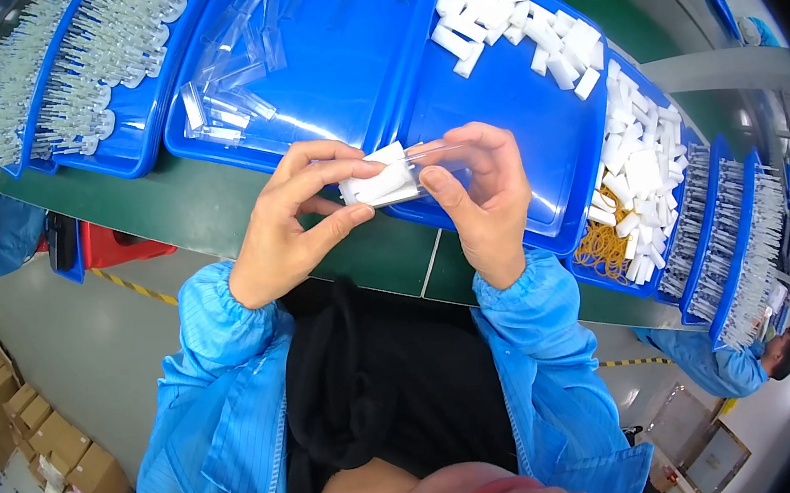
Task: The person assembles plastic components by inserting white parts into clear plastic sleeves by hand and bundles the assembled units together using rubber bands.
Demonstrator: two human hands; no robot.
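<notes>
Over the front edge of the blue trays, my left hand (289,215) pinches a small white block-like piece (382,180) between thumb and fingers. My right hand (489,199) grips a clear plastic sleeve (443,151), thumb in front and fingers behind. The white piece meets the sleeve's left end; how far inside it sits, I cannot tell. Beyond my left hand, a blue tray (336,68) bears loose clear plastic sleeves (235,80). To its right, another blue tray (489,129) holds a heap of white pieces (525,17).
At right, a blue bin contains more white pieces (640,160) and yellow-brown rubber bands (600,250). Trays of syringe-like parts (116,64) stand far left, with similar trays (741,246) far right. The table (205,205) is green. People in blue work at both sides; cardboard boxes (57,441) lie lower left.
</notes>
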